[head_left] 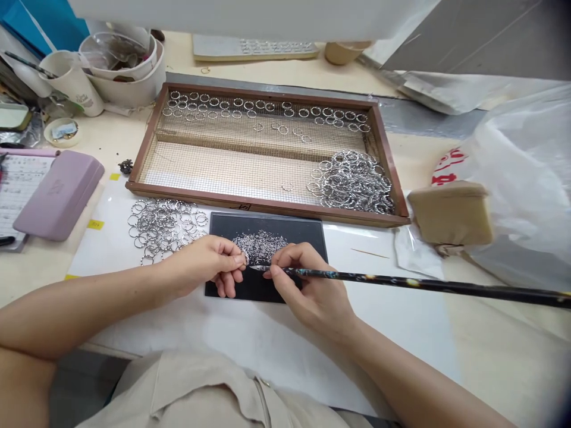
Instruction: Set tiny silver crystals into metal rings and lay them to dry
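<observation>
My left hand (223, 263) pinches a small silver ring (245, 257) over the left part of a black mat (307, 229). In my right hand (307, 279) is a long dark stick with a pale pointed tip (383, 278), held like a pen, its tip close beside the ring. Tiny shiny stones (261, 244) lie heaped on the mat behind both hands. A loose pile of silver rings (163, 223) rests on the white sheet to the left of the mat.
Behind the mat stands a wooden-framed mesh tray (267, 205) with rows of rings and a ring heap (357, 181). A purple case (60, 196) lies left; a tan block (450, 214) and plastic bag (526, 154) are right. A thin brown stick (370, 253) lies on the sheet.
</observation>
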A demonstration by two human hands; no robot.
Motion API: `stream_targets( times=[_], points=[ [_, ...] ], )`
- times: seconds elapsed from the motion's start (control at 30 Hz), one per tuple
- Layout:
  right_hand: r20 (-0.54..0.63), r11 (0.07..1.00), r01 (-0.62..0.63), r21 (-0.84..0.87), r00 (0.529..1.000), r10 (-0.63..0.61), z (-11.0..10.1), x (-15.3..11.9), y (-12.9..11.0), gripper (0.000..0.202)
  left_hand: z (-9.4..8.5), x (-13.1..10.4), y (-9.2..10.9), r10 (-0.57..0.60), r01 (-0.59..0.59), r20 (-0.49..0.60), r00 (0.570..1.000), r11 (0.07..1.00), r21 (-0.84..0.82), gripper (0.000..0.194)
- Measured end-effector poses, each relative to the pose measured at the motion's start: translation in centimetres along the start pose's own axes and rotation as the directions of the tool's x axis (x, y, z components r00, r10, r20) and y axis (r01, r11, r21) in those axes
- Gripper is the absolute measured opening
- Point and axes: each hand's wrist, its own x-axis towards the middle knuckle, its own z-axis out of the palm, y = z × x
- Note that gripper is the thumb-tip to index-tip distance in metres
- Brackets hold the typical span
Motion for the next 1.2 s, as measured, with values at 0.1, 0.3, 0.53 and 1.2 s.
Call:
stream_targets(
  times=[0.1,0.3,0.53,1.2],
  points=[
    [0.006,1.000,-0.002,-0.007,1.000,0.002,0.0,0.1,0.1,0.011,-0.1,0.0,-0.1,0.001,-0.001,0.000,1.000,1.000,0.000,0.023],
    [0.008,1.000,0.008,-0.015,1.000,-0.008,0.1,0.0,0.0,0.012,-0.1,0.2,0.1,0.005,-0.005,0.000,1.000,1.000,-0.002,0.024],
    [-0.057,0.993,0.087,0.085,0.995,-0.083,-0.3,0.1,-0.6,0.013,-0.1,0.0,0.0,0.011,-0.011,-0.001,1.000,1.000,0.002,0.024],
    [-0.178,0.942,0.336,0.002,0.927,-0.330,-0.6,-0.1,-2.7,0.022,0.4,-0.1,-0.3,0.010,-0.009,-0.046,0.999,1.000,0.019,0.020]
  ],
)
